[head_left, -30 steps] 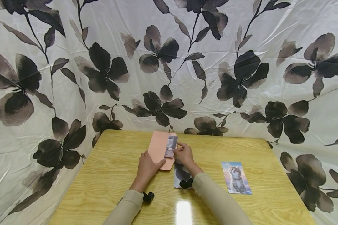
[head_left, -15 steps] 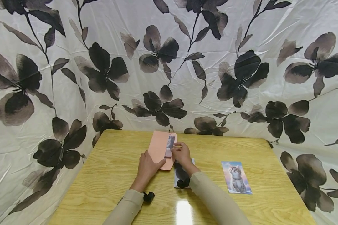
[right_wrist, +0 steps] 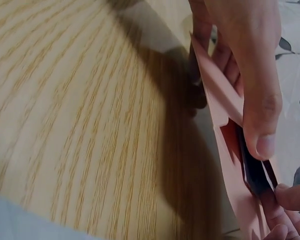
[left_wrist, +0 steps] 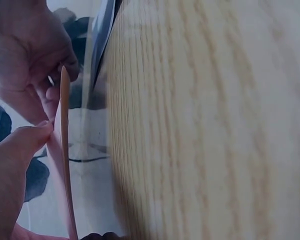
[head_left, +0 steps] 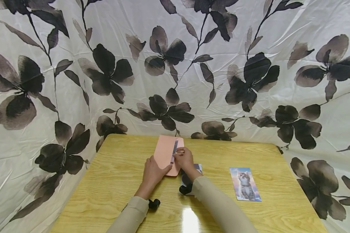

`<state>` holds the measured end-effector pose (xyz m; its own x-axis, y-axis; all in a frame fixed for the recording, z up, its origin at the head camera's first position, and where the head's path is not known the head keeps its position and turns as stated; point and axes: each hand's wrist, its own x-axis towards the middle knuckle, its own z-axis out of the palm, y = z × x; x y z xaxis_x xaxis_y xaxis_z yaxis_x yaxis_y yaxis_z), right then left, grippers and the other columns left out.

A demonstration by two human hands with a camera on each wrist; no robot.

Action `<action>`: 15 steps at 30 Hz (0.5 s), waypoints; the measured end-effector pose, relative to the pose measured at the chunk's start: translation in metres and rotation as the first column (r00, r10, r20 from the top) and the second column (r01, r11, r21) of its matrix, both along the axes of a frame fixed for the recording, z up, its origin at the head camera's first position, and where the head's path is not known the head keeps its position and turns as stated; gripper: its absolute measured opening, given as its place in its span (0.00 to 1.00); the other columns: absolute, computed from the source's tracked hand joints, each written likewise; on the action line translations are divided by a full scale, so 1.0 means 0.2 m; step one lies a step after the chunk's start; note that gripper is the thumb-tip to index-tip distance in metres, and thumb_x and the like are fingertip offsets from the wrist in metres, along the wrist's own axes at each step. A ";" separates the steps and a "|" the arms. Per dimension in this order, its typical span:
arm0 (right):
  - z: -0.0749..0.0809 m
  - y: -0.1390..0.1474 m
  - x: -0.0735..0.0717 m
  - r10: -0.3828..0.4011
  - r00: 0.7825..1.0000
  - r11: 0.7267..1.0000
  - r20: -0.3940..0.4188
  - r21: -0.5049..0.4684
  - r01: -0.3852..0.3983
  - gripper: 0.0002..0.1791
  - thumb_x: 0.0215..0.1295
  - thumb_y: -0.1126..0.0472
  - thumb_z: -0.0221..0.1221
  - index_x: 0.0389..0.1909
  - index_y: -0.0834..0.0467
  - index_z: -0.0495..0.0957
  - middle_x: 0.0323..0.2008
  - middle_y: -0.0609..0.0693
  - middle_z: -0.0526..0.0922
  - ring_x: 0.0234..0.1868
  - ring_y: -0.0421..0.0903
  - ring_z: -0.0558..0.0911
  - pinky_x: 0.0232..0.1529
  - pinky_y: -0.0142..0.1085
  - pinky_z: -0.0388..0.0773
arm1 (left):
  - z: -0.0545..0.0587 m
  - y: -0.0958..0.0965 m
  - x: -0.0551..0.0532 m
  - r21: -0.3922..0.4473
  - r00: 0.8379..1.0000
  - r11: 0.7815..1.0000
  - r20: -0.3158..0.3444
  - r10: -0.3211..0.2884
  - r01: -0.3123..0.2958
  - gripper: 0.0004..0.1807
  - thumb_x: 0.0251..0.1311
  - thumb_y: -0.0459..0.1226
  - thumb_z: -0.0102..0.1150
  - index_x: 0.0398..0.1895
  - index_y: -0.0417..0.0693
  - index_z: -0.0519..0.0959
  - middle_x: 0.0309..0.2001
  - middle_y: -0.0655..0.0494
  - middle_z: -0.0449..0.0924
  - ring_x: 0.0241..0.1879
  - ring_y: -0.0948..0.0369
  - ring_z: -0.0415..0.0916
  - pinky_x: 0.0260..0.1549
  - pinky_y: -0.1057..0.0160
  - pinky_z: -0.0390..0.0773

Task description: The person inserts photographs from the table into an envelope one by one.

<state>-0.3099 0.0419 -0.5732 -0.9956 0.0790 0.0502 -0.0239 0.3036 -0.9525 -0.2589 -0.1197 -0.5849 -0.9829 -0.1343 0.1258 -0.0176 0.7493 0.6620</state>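
Note:
In the head view, my left hand [head_left: 153,171] grips the near left side of a pink envelope [head_left: 162,150], thumb on its front. My right hand [head_left: 185,160] pinches a printed card [head_left: 175,147] at the envelope's right side. Only a narrow strip of the card shows there; the rest sits inside the envelope. The right wrist view looks into the parted pink opening, where the dark card [right_wrist: 256,172] lies between the layers with the right thumb [right_wrist: 294,197] at its edge. Edge-on in the left wrist view, the envelope [left_wrist: 65,145] stands apart from the tabletop.
On the wooden table [head_left: 113,181] a kitten picture card [head_left: 245,184] lies to the right. Another picture card [head_left: 198,167] lies partly hidden under my right wrist. A floral cloth [head_left: 210,81] hangs behind the table.
My right hand has moved left, pushing the card deeper into the envelope, so much less of its picture shows. The left hand and the envelope have stayed in place.

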 end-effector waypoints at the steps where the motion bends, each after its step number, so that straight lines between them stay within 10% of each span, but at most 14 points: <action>1: 0.00 -0.01 0.00 0.001 1.000 1.000 0.001 0.002 -0.001 0.15 0.68 0.69 0.69 0.54 0.66 0.83 0.48 0.61 0.91 0.47 0.56 0.89 0.41 0.40 0.86 | 0.00 0.00 0.00 0.002 1.000 1.000 -0.002 0.000 0.000 0.56 0.57 0.59 0.78 0.71 0.24 0.65 0.61 0.27 0.72 0.57 0.37 0.74 0.58 0.40 0.78; 15: 0.00 -0.04 -0.01 -0.022 1.000 0.996 0.012 0.081 0.020 0.14 0.67 0.67 0.70 0.52 0.65 0.85 0.41 0.59 0.91 0.47 0.57 0.89 0.46 0.47 0.86 | 0.00 0.00 0.01 0.008 1.000 1.000 -0.013 0.005 -0.005 0.55 0.56 0.59 0.78 0.69 0.23 0.67 0.59 0.28 0.73 0.56 0.38 0.75 0.56 0.40 0.78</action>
<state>-0.3118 0.0335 -0.5724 -0.9944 0.0961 0.0445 -0.0046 0.3801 -0.9249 -0.2577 -0.1197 -0.5839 -0.9805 -0.1405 0.1377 -0.0128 0.7438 0.6683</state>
